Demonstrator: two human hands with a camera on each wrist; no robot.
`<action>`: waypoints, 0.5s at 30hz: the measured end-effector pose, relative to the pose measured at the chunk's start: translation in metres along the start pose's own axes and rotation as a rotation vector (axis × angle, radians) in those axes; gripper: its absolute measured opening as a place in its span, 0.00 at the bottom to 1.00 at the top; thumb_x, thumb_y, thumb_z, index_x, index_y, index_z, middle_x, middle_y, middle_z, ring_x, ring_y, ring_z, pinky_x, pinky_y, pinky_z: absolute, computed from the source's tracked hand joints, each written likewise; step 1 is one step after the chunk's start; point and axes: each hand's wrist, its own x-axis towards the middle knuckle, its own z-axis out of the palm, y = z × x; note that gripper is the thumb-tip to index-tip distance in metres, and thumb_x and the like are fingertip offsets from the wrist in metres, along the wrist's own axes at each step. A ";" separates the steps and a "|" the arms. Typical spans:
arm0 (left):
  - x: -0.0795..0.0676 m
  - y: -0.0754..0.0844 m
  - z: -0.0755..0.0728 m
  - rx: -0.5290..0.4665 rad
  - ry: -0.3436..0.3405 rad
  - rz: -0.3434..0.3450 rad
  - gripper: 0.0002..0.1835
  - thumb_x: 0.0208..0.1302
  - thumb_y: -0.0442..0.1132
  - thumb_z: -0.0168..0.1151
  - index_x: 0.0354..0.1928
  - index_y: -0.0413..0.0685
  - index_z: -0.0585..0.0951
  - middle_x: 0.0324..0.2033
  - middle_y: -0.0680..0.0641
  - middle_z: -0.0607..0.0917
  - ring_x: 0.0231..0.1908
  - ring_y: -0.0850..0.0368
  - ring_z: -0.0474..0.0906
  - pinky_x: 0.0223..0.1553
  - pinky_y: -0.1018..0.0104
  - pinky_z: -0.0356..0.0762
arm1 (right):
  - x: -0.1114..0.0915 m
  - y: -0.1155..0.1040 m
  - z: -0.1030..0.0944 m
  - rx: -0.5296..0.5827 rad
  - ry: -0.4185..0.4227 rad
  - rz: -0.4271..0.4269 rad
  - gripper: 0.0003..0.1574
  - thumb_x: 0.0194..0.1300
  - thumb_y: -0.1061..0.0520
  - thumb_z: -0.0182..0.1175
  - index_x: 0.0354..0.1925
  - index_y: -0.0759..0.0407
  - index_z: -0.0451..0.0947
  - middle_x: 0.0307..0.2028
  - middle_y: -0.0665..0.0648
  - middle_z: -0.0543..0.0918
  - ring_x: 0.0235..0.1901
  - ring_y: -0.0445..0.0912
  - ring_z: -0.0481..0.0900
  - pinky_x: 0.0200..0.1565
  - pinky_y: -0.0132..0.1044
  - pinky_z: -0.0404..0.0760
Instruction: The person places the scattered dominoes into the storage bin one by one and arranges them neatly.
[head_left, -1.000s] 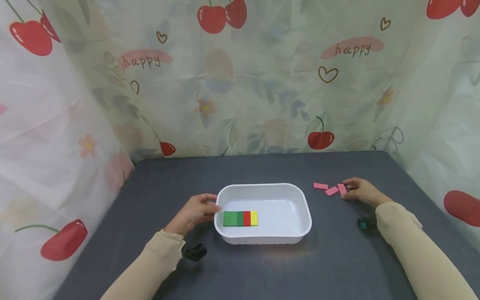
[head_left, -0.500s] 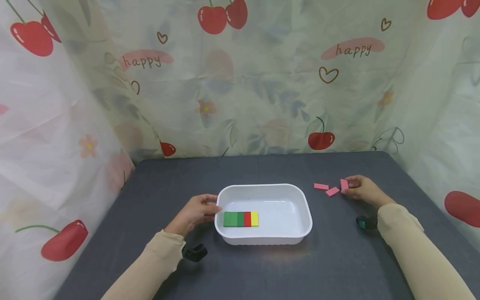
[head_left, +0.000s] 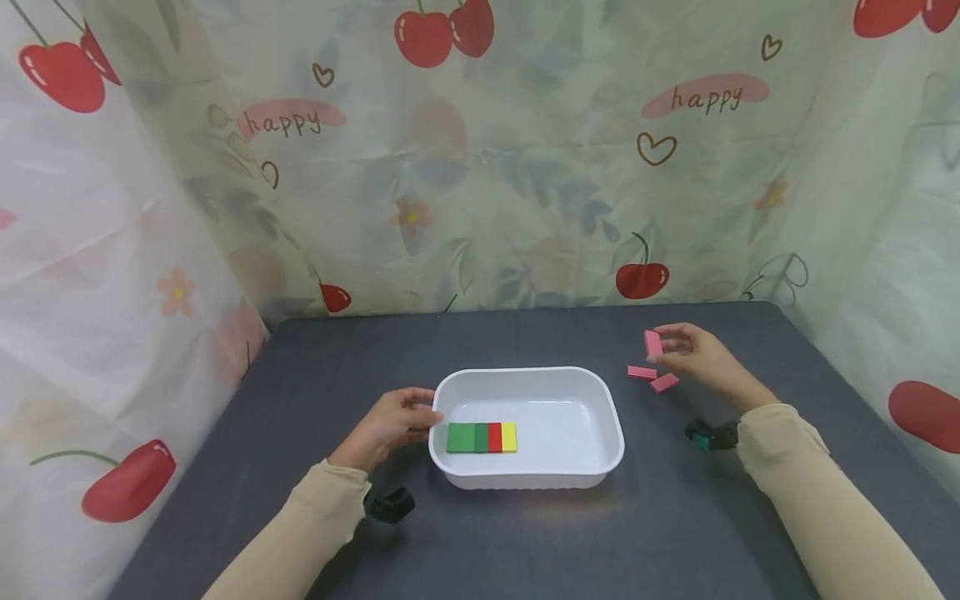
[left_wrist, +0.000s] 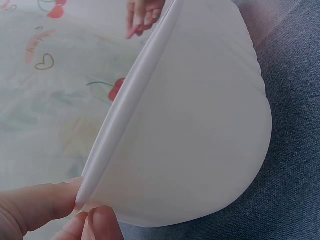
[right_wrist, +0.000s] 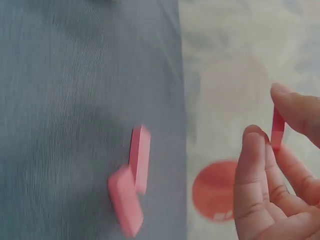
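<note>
Pink rectangular block (head_left: 652, 343): off the table, pinched between the thumb and fingertips of my right hand (head_left: 701, 357), right of and beyond the tray. My left hand (head_left: 386, 425) grips the left rim of the glossy white rectangular tray (head_left: 527, 481), thumb and fingers on opposite faces of the edge.

Step in hand, as I judge it: transfer of a single block. The next move calls for a steady pinch; if the tray is the destination, I raise the block above its right wall before lowering.

Surroundings: a first loose pink block (head_left: 642, 372) and a second loose pink block (head_left: 664, 382) lie on the dark grey cloth-covered table (head_left: 540, 550), ends apparently touching. Inside the tray, toward its left, lies a flat green, red and yellow row of blocks (head_left: 482, 437).

Obstructions: the tray's raised wall, and the black wrist-worn device (head_left: 711, 435) beneath my right wrist, which could catch the rim.
</note>
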 end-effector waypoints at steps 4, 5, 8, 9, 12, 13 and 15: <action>-0.001 0.000 0.000 0.006 0.001 0.003 0.21 0.60 0.31 0.66 0.56 0.39 0.76 0.45 0.40 0.84 0.36 0.56 0.82 0.42 0.59 0.83 | -0.006 -0.016 0.013 0.024 0.001 -0.004 0.48 0.63 0.43 0.64 0.70 0.62 0.56 0.63 0.71 0.68 0.59 0.62 0.71 0.58 0.57 0.74; -0.001 0.000 0.000 0.006 0.001 0.003 0.21 0.60 0.31 0.66 0.56 0.39 0.76 0.45 0.40 0.84 0.37 0.56 0.82 0.42 0.59 0.83 | -0.007 -0.020 0.016 0.031 0.003 -0.005 0.47 0.63 0.43 0.64 0.70 0.61 0.56 0.63 0.71 0.69 0.58 0.61 0.73 0.57 0.56 0.75; 0.000 -0.001 0.000 0.008 0.003 0.000 0.21 0.60 0.31 0.66 0.56 0.39 0.77 0.45 0.40 0.84 0.37 0.56 0.82 0.42 0.59 0.83 | -0.012 -0.030 0.027 0.042 0.009 -0.021 0.47 0.61 0.42 0.66 0.69 0.59 0.59 0.60 0.69 0.72 0.54 0.57 0.77 0.55 0.54 0.77; 0.000 -0.001 0.000 0.006 0.003 -0.002 0.21 0.60 0.31 0.66 0.56 0.39 0.77 0.45 0.40 0.84 0.37 0.56 0.82 0.42 0.59 0.83 | -0.013 -0.032 0.030 0.050 0.007 -0.032 0.47 0.60 0.43 0.67 0.68 0.59 0.60 0.59 0.68 0.73 0.52 0.55 0.79 0.55 0.53 0.78; 0.001 0.000 0.000 0.006 0.006 -0.009 0.22 0.59 0.31 0.67 0.56 0.40 0.77 0.45 0.40 0.84 0.37 0.56 0.82 0.42 0.59 0.83 | -0.017 -0.040 0.041 0.067 -0.004 -0.076 0.45 0.58 0.46 0.69 0.67 0.59 0.62 0.57 0.67 0.75 0.49 0.52 0.80 0.55 0.51 0.78; 0.001 0.000 0.000 0.007 0.007 -0.011 0.22 0.59 0.31 0.67 0.56 0.40 0.77 0.45 0.40 0.84 0.37 0.56 0.82 0.42 0.59 0.83 | -0.019 -0.042 0.045 0.070 -0.010 -0.087 0.44 0.58 0.47 0.70 0.66 0.60 0.63 0.56 0.67 0.75 0.49 0.51 0.81 0.55 0.50 0.79; 0.002 0.000 0.000 0.010 0.009 -0.012 0.22 0.59 0.31 0.67 0.56 0.40 0.77 0.45 0.40 0.84 0.37 0.56 0.82 0.42 0.59 0.83 | -0.022 -0.047 0.053 0.080 -0.023 -0.109 0.41 0.59 0.52 0.70 0.65 0.61 0.64 0.54 0.67 0.76 0.48 0.51 0.81 0.54 0.49 0.79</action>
